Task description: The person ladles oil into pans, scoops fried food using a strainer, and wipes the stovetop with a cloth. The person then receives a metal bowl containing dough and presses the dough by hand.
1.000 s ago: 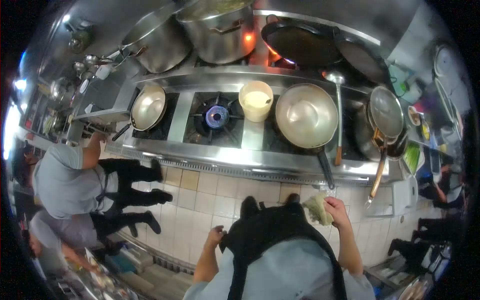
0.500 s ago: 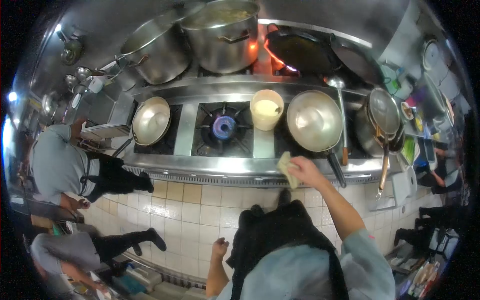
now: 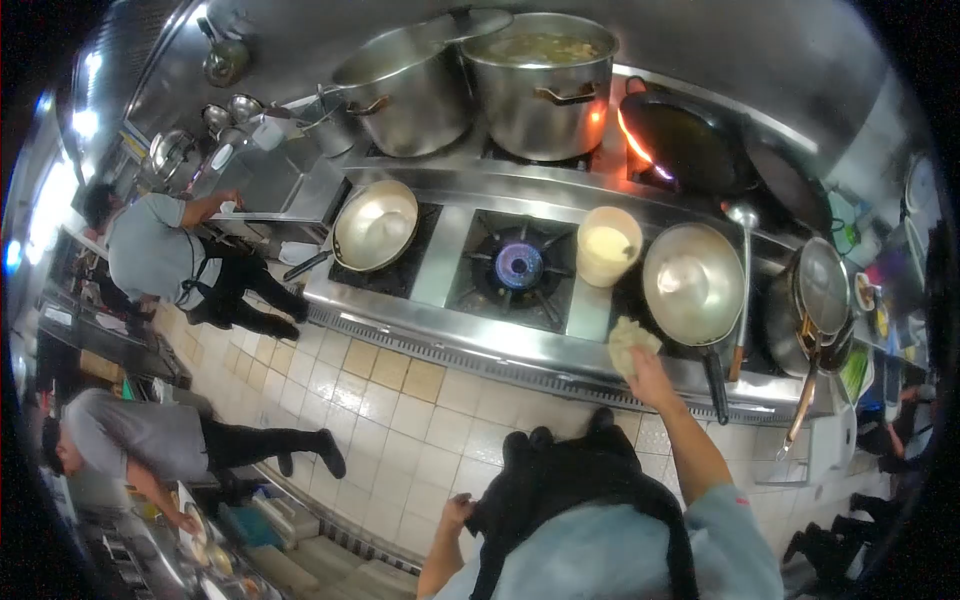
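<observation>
My right hand (image 3: 650,378) grips a pale, crumpled cloth (image 3: 632,345) at the stove's front edge. Just beyond the cloth sits a wide frying pan (image 3: 694,280), its black handle pointing toward me. A tall beige container (image 3: 608,250) with pale yellow contents stands on the steel strip left of that pan. My left hand (image 3: 457,508) hangs low beside my dark apron, fingers curled, with nothing visible in it. A bare burner (image 3: 519,266) burns with a blue flame. Against the right pan lies a long-handled ladle (image 3: 743,280).
Another pan (image 3: 376,226) rests on the left burner. Behind are large stockpots (image 3: 538,100) and a dark wok (image 3: 690,140) with flame at its edge. Stacked pans and strainers (image 3: 815,290) stand at right. Two co-workers (image 3: 160,250) work on the left; more people are far right.
My view has turned left, so the stove appears further right and tilted. My right hand has carried the cloth over the stove's front edge, close to the right pan. A left co-worker reaches forward.
</observation>
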A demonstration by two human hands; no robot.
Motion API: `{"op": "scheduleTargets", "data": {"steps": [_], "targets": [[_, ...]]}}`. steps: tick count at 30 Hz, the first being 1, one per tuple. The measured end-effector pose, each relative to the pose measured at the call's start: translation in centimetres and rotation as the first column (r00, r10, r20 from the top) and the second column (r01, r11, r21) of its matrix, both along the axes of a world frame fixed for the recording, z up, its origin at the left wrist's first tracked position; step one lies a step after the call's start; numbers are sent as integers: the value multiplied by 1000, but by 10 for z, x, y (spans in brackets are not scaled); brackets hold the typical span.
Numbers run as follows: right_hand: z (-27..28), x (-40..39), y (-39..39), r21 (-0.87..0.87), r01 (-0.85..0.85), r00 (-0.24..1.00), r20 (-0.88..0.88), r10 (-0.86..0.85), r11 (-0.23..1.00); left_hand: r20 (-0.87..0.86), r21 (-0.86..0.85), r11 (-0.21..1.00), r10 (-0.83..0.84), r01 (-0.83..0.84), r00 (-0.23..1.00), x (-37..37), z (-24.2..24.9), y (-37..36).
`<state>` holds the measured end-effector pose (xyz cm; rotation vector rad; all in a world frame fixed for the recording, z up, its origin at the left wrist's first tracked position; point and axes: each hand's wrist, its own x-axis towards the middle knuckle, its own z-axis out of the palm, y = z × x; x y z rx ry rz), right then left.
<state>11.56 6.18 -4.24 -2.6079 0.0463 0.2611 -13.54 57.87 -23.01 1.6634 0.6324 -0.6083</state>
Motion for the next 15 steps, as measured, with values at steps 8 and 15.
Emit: {"op": "scheduleTargets", "data": {"steps": [8,15], "targets": [[16,-2,16,-97,83,994,-69,-90,992,-50,-3,994,-114,114,992,43,23,-10],[6,-5,13,-22,113,988,109,-110,993,-51,73,967,-242,246,969,53,-19,11]]}}
